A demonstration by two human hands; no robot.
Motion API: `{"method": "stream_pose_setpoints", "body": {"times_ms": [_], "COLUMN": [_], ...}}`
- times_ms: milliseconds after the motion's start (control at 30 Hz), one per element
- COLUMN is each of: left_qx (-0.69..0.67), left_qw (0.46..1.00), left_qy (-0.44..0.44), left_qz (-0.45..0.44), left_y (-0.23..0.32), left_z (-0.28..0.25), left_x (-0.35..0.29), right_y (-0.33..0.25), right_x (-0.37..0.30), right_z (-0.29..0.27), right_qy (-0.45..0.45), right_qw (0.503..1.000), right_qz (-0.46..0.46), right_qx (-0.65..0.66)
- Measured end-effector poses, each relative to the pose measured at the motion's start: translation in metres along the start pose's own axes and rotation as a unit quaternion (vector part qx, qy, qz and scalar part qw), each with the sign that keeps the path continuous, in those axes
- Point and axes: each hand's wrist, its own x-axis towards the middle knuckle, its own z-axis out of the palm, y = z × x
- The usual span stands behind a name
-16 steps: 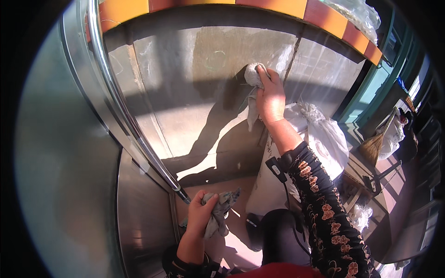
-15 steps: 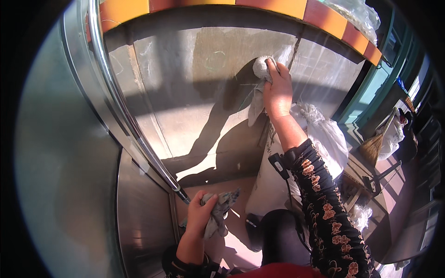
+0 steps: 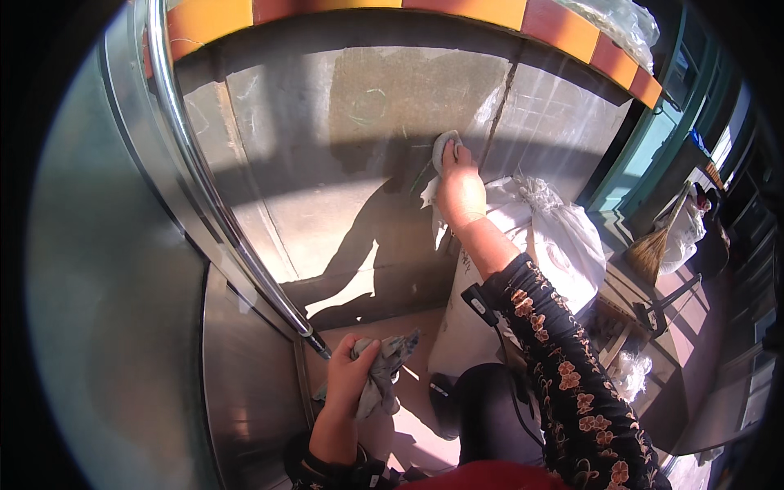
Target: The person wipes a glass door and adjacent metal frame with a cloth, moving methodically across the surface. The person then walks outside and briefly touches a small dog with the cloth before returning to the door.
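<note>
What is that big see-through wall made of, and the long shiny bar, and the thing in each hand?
The panel looks like glass: clear, smudged, showing a shadow. The bar seems polished metal, with bright glints. The right hand presses a pale wad, likely cloth. The left hand grips a crumpled grey rag, soft fabric.

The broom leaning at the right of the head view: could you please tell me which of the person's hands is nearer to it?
Right. The right hand presses a cloth to the glass, up and left of the broom; the left hand is lower and farther left.
</note>
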Motion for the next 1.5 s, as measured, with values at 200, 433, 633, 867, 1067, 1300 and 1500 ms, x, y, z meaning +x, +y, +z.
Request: {"method": "stream_pose_setpoints", "body": {"times_ms": [200,433,633,867,1067,1300,1500], "left_qx": [-0.019,-0.008,-0.034,-0.018,-0.010,-0.002,-0.020], "left_qw": [1.000,1.000,0.999,1.000,1.000,1.000,1.000], "left_qy": [0.006,0.006,-0.020,0.002,-0.014,0.004,0.007], "left_qz": [0.001,0.013,0.001,0.011,0.013,0.023,0.020], "left_y": [0.008,0.005,0.005,0.005,0.008,0.013,0.015], "left_z": [-0.004,-0.003,0.002,-0.009,-0.006,-0.012,-0.011], "left_x": [-0.006,-0.001,-0.005,-0.009,-0.008,-0.017,-0.013], "right_y": [0.025,0.017,0.021,0.024,-0.003,0.024,-0.049], "right_x": [0.059,0.043,0.028,0.055,0.008,0.020,-0.006], "right_z": [-0.051,-0.002,-0.038,-0.035,0.044,-0.007,0.056], "right_qy": [0.177,0.074,-0.145,0.080,-0.073,0.124,0.032], "right_qw": [0.980,0.972,0.981,0.993,0.969,0.986,0.990], "right_qz": [0.091,0.074,0.009,0.082,0.129,0.105,0.137], "right_qx": [0.002,-0.210,-0.131,-0.030,-0.200,0.032,-0.010]}}
